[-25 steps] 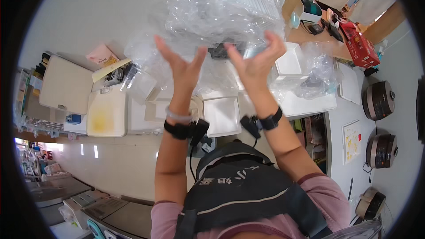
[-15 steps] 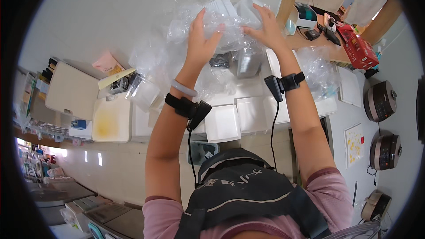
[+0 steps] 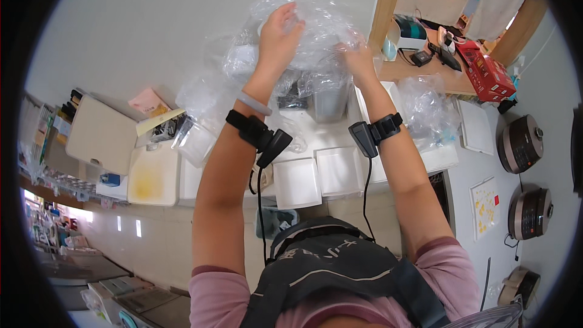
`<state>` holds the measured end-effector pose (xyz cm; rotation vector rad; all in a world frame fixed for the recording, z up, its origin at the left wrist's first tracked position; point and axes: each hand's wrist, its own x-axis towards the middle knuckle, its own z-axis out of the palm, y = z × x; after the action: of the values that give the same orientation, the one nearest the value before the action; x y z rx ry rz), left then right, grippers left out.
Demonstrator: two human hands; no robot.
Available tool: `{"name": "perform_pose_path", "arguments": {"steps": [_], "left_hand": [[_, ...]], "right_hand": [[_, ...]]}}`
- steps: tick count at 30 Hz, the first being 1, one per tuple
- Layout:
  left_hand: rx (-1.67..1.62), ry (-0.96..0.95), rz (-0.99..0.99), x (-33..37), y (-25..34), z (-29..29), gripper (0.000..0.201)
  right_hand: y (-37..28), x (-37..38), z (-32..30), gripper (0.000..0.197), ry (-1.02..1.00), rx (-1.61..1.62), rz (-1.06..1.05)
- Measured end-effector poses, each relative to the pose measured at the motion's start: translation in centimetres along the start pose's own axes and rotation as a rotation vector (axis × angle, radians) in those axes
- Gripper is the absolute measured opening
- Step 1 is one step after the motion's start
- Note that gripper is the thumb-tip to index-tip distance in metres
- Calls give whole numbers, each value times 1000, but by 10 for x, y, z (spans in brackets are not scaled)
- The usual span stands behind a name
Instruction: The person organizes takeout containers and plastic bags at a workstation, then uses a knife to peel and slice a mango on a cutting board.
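A large crumpled clear plastic bag (image 3: 319,18) spreads over the back of the white counter, against the wall. My left hand (image 3: 280,39) grips its left side, the fingers and thumb curled into the film. On the other side my right hand (image 3: 359,64) holds the bag's right edge, its fingers partly blurred behind the film. Below the bag, between my forearms, stands a stack of clear plastic containers (image 3: 331,104), its upper part covered by the film. Something dark in wrapping (image 3: 293,100) sits just left of that stack.
Two white trays (image 3: 296,183) lie along the counter's front edge. Another plastic bag (image 3: 424,109) is at right. Cutting boards (image 3: 153,176) and a pink packet (image 3: 149,102) are at left. Rice cookers (image 3: 521,143) stand far right; a bin (image 3: 274,222) is below the counter.
The bag's film has been spread over the white container stack at the back, which no longer shows. My right hand has moved down and its fingers have closed in on the film.
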<state>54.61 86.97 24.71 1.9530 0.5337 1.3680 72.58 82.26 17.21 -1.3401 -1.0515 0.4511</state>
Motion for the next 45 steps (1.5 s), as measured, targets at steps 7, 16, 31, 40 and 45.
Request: {"name": "perform_pose_path", "arguments": {"steps": [7, 16, 31, 40, 45], "left_hand": [[130, 11, 363, 16, 53, 35, 64], [407, 900, 302, -2, 35, 57, 68], [625, -126, 386, 21, 46, 70, 39], [785, 977, 742, 24, 15, 51, 31], [-601, 273, -457, 9, 8, 33, 40]], "right_hand": [[-6, -14, -1, 24, 100, 695, 138], [-3, -15, -2, 33, 126, 421, 220], [-16, -37, -6, 37, 61, -756, -122], [-25, -33, -10, 47, 71, -535, 66], [-9, -25, -10, 49, -7, -423, 49]]}}
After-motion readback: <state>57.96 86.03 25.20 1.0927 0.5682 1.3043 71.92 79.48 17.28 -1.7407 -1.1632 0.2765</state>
